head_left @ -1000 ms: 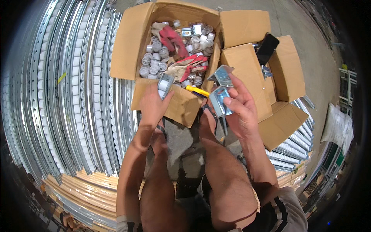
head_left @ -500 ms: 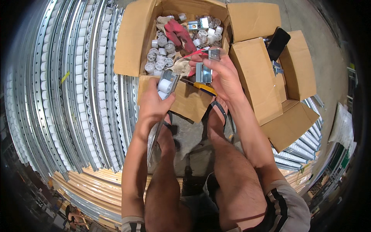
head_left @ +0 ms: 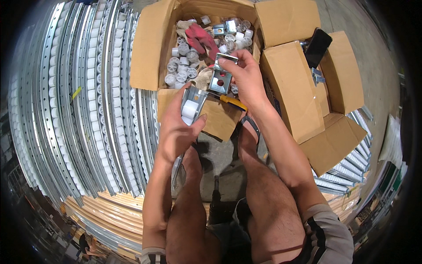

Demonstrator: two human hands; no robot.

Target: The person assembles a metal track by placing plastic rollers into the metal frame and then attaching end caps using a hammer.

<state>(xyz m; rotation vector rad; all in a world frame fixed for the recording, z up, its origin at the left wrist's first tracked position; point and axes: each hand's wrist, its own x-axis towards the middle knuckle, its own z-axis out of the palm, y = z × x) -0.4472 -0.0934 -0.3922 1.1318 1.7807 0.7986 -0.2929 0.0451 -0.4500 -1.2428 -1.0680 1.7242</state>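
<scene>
My left hand (head_left: pixel 176 125) is closed round the upper end of a metal roller track (head_left: pixel 200 97), a channel with white rollers (head_left: pixel 190 109) inside; its lower length runs down between my legs. My right hand (head_left: pixel 247 77) pinches a shiny bent metal bracket (head_left: pixel 221 81) with holes, held just above and right of the track's end. The two parts look close together, but I cannot tell whether they touch. Behind them a cardboard box (head_left: pixel 147 48) holds loose white wheels (head_left: pixel 178 64), red-and-grey work gloves (head_left: pixel 202 37) and another bracket (head_left: pixel 225 28). A yellow-handled tool (head_left: pixel 233 102) lies at the box's near edge.
Many roller tracks (head_left: pixel 92 110) lie side by side on the left. At right, an opened carton (head_left: pixel 290 88) holds brackets, with a black phone (head_left: pixel 317 47) on its edge. More tracks (head_left: pixel 347 169) lie beyond it, and tan pipes (head_left: pixel 110 211) lie below left.
My right hand has turned the bracket and brought it left, nearer the track's end. My left hand has tilted the track so its open face shows more.
</scene>
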